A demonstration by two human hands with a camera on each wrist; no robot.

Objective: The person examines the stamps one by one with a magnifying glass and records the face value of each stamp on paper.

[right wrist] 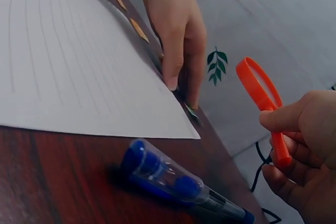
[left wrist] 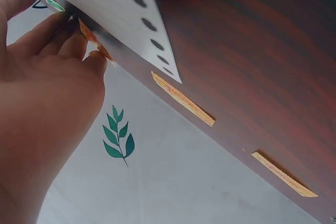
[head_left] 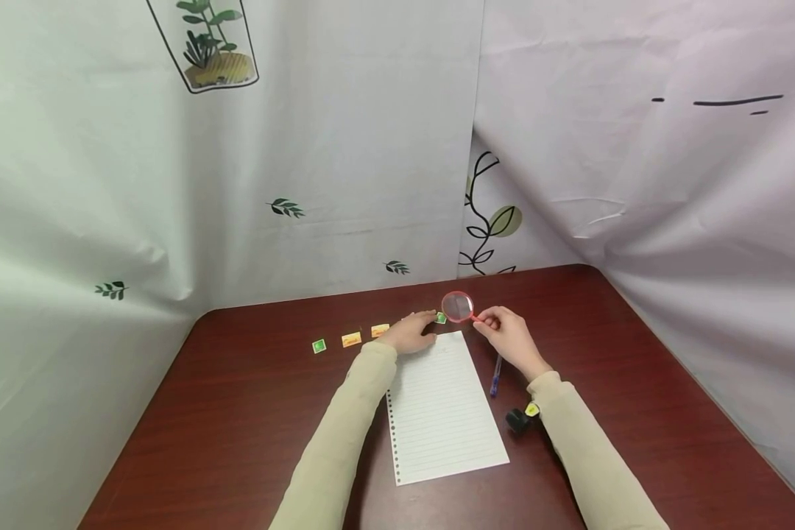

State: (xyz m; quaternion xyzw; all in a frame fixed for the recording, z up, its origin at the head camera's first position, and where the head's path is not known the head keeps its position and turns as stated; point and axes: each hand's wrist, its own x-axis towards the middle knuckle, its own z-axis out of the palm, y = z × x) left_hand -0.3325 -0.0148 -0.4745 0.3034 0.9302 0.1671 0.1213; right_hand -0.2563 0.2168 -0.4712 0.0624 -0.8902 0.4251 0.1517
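My right hand [head_left: 510,340] pinches the handle of a red magnifying glass [head_left: 458,307], held near a green stamp [head_left: 441,318] at the far end of the lined sheet [head_left: 444,412]. My left hand [head_left: 405,335] reaches over the sheet's top edge, its fingers extended. In the right wrist view, a fingertip of the left hand [right wrist: 181,40] is at that green stamp [right wrist: 192,112]; whether it presses it I cannot tell. The left hand partly covers an orange stamp, which shows beside its fingers in the left wrist view.
Left of the hands lie two orange stamps [head_left: 351,339] and another green stamp [head_left: 319,346], in a row. A blue pen [head_left: 495,377] rests right of the sheet, below my right hand. A black device [head_left: 518,420] sits at the right sleeve. White cloth [head_left: 344,184] hangs behind the table.
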